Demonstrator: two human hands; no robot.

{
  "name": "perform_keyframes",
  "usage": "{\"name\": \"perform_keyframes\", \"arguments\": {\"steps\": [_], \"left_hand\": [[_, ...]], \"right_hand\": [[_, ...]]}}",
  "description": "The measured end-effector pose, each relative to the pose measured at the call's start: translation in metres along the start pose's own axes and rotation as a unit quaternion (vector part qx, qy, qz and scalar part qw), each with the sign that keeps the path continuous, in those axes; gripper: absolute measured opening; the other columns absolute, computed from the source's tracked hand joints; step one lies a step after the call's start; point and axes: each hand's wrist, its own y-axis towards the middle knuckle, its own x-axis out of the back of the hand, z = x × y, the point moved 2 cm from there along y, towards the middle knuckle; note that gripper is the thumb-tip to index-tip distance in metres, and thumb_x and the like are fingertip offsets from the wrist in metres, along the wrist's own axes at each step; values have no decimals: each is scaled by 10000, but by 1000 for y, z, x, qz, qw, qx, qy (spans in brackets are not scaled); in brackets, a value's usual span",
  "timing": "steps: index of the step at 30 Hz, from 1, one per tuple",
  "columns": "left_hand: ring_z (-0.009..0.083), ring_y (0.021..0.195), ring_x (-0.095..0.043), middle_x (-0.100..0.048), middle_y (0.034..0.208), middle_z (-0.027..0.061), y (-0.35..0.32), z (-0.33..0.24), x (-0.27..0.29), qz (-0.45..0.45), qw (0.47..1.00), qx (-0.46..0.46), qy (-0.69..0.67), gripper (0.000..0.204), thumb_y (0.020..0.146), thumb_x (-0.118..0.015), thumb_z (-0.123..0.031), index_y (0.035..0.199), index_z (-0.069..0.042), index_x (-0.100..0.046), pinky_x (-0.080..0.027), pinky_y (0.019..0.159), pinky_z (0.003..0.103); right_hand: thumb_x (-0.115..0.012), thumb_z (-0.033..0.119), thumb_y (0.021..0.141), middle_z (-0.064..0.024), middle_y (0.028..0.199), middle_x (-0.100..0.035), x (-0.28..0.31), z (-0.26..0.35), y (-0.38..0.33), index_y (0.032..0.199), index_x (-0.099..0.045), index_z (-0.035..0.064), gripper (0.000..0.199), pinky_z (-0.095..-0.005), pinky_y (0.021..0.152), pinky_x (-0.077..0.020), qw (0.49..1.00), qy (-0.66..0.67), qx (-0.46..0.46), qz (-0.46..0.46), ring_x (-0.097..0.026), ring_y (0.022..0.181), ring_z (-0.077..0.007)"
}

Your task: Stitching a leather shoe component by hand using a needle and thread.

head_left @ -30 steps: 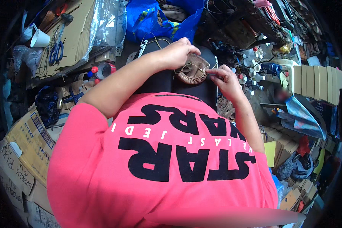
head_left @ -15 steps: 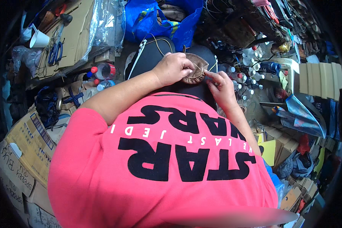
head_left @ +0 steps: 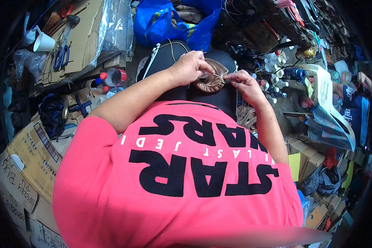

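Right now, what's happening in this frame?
A person in a pink shirt holds a small round brown leather piece over their lap. The left hand grips its near edge; the right hand pinches a thin light thread at its rim. Around them: a blue bag, cardboard boxes, blue-handled scissors and a white cup.

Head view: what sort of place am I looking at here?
Probably a small shoe repair or leather craft workshop. The left hand and right hand work a brown leather piece; blue-handled scissors lie on cardboard, small bottles crowd the right side.
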Motion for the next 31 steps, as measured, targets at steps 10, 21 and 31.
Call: {"name": "perform_keyframes", "arguments": {"steps": [10, 21, 31], "left_hand": [[243, 795, -503, -504, 780, 66, 3, -2, 3, 36, 999, 24, -15, 190, 689, -656, -87, 830, -200, -715, -421, 724, 344], [257, 771, -516, -513, 729, 88, 6, -6, -6, 67, 996, 40, -48, 151, 697, -664, -118, 828, -181, -706, -424, 696, 371], [257, 758, -517, -518, 726, 84, 2, -27, 11, 30, 999, -25, 9, 214, 694, -683, -77, 896, -149, -689, -429, 698, 355]], "right_hand": [[-572, 2, 794, -45, 868, -547, 3, -1, 1, 995, -672, 91, 242, -260, 817, -389, 1000, -16, 4, 4, -493, 888, -158], [-592, 32, 807, -19, 878, -558, 4, -2, 2, 1019, -667, 59, 226, -239, 795, -395, 997, 72, -26, 30, -502, 873, -114], [-591, 90, 851, -27, 1017, -597, 2, 2, -2, 1115, -623, 75, 266, -206, 809, -400, 994, 84, -67, 18, -521, 908, -79]]}}
